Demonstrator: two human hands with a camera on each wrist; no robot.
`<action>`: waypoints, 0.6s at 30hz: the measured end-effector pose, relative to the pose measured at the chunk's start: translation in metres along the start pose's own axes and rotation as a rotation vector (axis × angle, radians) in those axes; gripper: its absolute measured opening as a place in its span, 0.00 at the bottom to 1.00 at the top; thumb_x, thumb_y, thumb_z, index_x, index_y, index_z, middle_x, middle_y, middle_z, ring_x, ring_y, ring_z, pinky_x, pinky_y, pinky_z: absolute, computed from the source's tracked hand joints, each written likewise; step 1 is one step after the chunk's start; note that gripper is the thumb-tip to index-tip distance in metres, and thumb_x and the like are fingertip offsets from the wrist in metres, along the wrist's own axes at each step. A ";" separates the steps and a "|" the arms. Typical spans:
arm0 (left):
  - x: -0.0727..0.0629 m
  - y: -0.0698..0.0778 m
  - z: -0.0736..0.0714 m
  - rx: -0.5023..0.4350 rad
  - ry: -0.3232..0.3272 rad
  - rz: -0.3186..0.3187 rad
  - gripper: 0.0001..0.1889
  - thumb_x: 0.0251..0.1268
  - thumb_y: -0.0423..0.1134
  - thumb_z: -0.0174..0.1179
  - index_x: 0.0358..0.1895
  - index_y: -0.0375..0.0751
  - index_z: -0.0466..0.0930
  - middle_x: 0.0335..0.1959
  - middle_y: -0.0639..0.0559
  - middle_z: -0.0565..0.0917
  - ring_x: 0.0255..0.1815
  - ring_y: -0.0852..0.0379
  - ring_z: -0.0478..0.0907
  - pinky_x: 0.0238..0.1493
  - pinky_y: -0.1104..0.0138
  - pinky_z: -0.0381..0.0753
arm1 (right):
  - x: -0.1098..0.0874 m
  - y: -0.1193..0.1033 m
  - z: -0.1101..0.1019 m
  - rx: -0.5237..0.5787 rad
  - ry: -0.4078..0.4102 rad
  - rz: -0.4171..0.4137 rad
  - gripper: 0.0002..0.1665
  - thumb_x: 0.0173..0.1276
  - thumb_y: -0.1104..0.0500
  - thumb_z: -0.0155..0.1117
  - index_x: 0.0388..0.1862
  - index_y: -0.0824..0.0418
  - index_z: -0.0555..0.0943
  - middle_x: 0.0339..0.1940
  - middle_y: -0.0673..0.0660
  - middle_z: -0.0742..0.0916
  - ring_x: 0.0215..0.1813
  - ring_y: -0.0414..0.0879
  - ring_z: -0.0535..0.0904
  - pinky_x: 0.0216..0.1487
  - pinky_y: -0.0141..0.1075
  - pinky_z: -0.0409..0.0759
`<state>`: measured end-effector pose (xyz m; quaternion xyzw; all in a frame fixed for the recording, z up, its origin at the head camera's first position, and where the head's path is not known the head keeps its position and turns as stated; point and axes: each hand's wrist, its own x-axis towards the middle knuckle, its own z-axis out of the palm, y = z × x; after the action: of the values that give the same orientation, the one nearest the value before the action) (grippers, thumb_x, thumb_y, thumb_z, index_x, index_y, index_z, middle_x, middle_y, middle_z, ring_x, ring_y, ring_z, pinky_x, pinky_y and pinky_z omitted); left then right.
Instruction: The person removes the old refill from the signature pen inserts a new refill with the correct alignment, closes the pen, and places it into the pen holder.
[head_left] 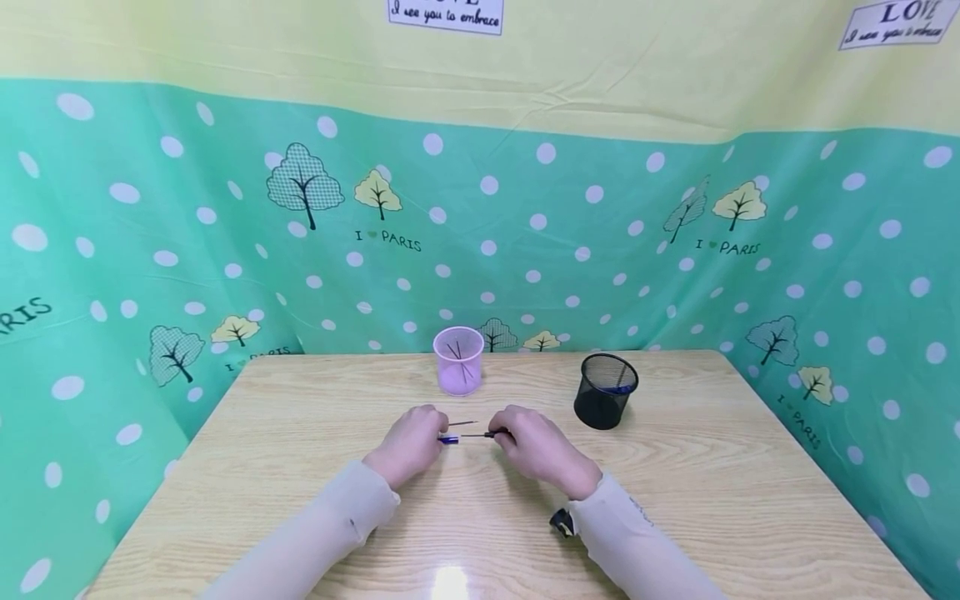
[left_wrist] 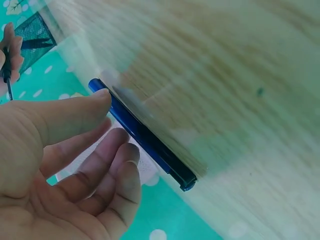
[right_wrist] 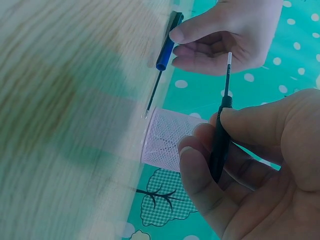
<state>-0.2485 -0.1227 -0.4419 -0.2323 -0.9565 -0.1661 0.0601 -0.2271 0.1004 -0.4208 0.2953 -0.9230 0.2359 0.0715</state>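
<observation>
My left hand [head_left: 408, 443] pinches a blue pen barrel [left_wrist: 142, 132] between thumb and fingers, its clip end pointing away from my right hand. Across from it, my right hand [head_left: 538, 446] grips a black pen grip section [right_wrist: 220, 142]. A thin ink refill [right_wrist: 228, 80] sticks out of that section, its pale end toward the barrel's end with a small gap between them. Just beyond the left fingers another slim refill [head_left: 463, 423] lies on the table; in the right wrist view it lines up past the barrel.
A purple mesh pen cup [head_left: 459, 375] with several thin dark sticks stands at the table's back. Right of it is a black mesh pen cup [head_left: 597, 408] holding blue pieces. A patterned green curtain [head_left: 525, 208] hangs behind the wooden table [head_left: 300, 417].
</observation>
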 end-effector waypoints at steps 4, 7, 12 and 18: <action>0.003 -0.002 0.001 0.013 -0.039 -0.006 0.09 0.44 0.22 0.60 0.25 0.41 0.82 0.24 0.53 0.77 0.26 0.57 0.72 0.33 0.63 0.76 | 0.000 0.000 0.000 -0.002 -0.004 0.004 0.08 0.67 0.64 0.59 0.39 0.55 0.84 0.34 0.49 0.83 0.38 0.38 0.77 0.41 0.36 0.78; 0.004 -0.002 0.001 0.014 -0.071 -0.021 0.11 0.45 0.21 0.58 0.21 0.43 0.79 0.23 0.54 0.75 0.24 0.58 0.69 0.31 0.64 0.74 | 0.000 0.000 0.000 0.000 -0.002 0.003 0.07 0.67 0.63 0.59 0.39 0.55 0.84 0.35 0.50 0.83 0.38 0.38 0.77 0.42 0.36 0.79; 0.006 0.000 0.000 0.006 -0.111 -0.051 0.12 0.46 0.21 0.59 0.20 0.44 0.77 0.23 0.54 0.76 0.25 0.58 0.71 0.32 0.63 0.75 | -0.001 0.000 0.000 0.004 -0.001 -0.001 0.07 0.67 0.64 0.59 0.39 0.56 0.84 0.35 0.50 0.83 0.39 0.38 0.77 0.42 0.36 0.79; 0.007 0.001 0.000 0.000 -0.129 -0.066 0.12 0.48 0.21 0.59 0.21 0.44 0.78 0.23 0.55 0.77 0.24 0.58 0.71 0.32 0.63 0.76 | 0.000 0.001 0.000 0.001 0.004 -0.003 0.08 0.67 0.65 0.59 0.39 0.55 0.84 0.35 0.49 0.83 0.38 0.38 0.77 0.42 0.36 0.79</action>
<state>-0.2547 -0.1188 -0.4403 -0.2108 -0.9655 -0.1527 -0.0071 -0.2275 0.1008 -0.4214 0.2965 -0.9223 0.2369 0.0734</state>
